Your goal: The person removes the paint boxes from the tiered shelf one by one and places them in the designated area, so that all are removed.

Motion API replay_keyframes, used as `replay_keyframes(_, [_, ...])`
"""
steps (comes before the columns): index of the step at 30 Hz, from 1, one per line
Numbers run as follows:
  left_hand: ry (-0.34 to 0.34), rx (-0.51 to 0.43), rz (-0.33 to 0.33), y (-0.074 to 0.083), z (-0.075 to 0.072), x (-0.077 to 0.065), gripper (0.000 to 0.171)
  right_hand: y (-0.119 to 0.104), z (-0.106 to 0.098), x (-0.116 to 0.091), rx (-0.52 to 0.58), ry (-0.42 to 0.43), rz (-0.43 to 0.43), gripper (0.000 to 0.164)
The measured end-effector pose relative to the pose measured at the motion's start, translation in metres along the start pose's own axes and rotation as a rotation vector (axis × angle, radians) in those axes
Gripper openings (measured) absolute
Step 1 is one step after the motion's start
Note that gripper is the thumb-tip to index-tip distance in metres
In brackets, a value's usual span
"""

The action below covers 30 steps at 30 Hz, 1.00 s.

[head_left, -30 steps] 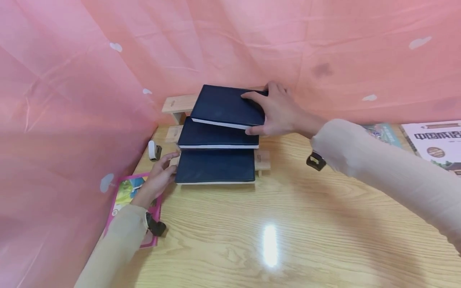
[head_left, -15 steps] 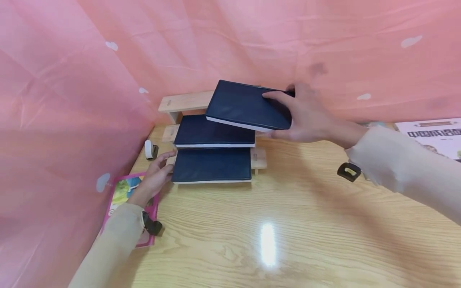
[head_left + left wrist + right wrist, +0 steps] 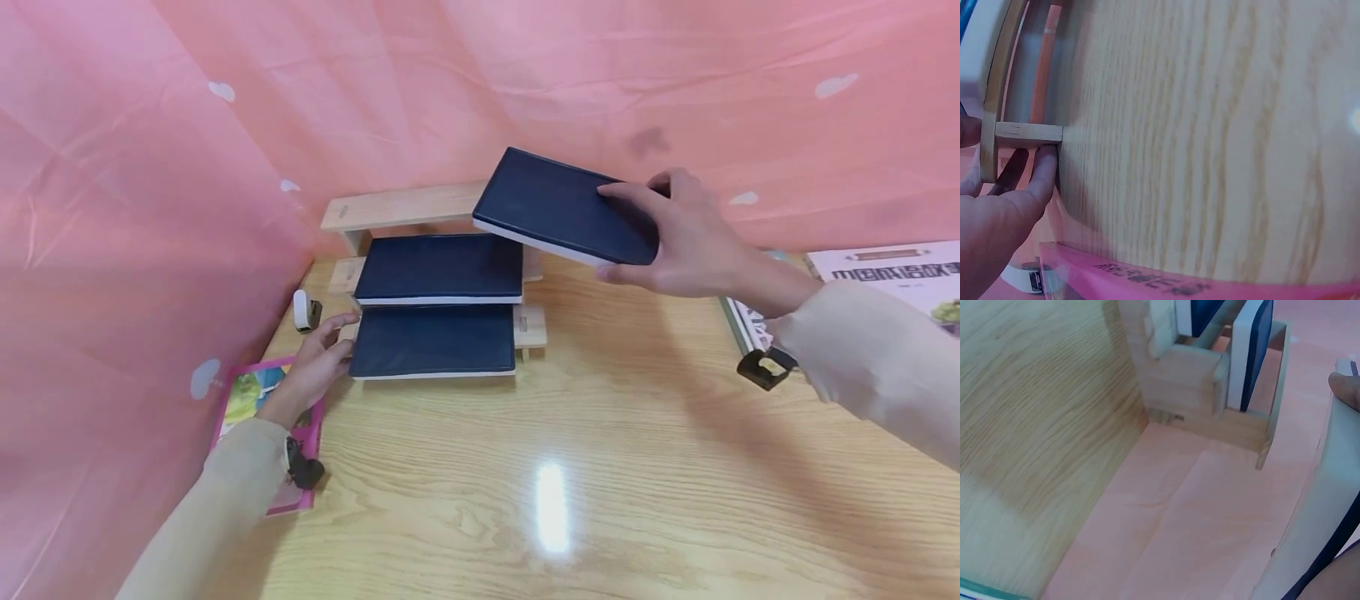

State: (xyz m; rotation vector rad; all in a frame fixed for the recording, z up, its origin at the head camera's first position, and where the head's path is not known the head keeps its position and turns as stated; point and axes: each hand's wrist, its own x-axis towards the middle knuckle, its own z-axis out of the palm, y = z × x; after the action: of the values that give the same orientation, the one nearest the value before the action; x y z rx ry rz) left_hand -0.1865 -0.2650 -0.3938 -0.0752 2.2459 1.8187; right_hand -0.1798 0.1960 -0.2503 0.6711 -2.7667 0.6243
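My right hand [image 3: 693, 237] grips a dark blue hardcover book [image 3: 558, 200] by its right end, thumb at the near edge and fingers over the cover. The book is tilted in the air, right of a stepped wooden stand [image 3: 405, 207]. Two similar dark blue books lie on the stand: one on the middle step [image 3: 442, 267], another on the lowest step [image 3: 435, 342]. The stand's top step is bare at left. My left hand [image 3: 311, 367] holds the left end of the lowest step; in the left wrist view its fingers [image 3: 1041, 178] reach under the board, beside the support.
A pink-bordered book [image 3: 243, 400] lies under the left forearm. Behind it stands a small white and black object [image 3: 306, 311]. At the right lie a book with large printed characters [image 3: 885, 258] and another book [image 3: 742, 325] partly under the right arm. Pink cloth [image 3: 450, 100] closes off back and left.
The right hand has carried its book rightward off the top step, tilting it and uncovering the step and the middle book. The left hand stays at the stand. The view has shifted slightly.
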Motion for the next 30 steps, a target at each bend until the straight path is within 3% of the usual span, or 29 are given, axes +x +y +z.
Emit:
replay_keyframes(9, [-0.004, 0.025, -0.010, 0.001, 0.002, 0.002, 0.046, 0.022, -0.001, -0.011, 0.010, 0.016, 0.106, 0.085])
replay_keyframes(15, [0.005, 0.020, -0.025, 0.000, 0.002, 0.002, 0.045, 0.035, 0.001, -0.016, 0.000, -0.018, 0.155, 0.087])
replay_keyframes(30, [0.004, 0.029, -0.012, -0.003, 0.004, 0.004, 0.045, 0.069, 0.013, -0.027, -0.040, -0.004, 0.170, 0.085])
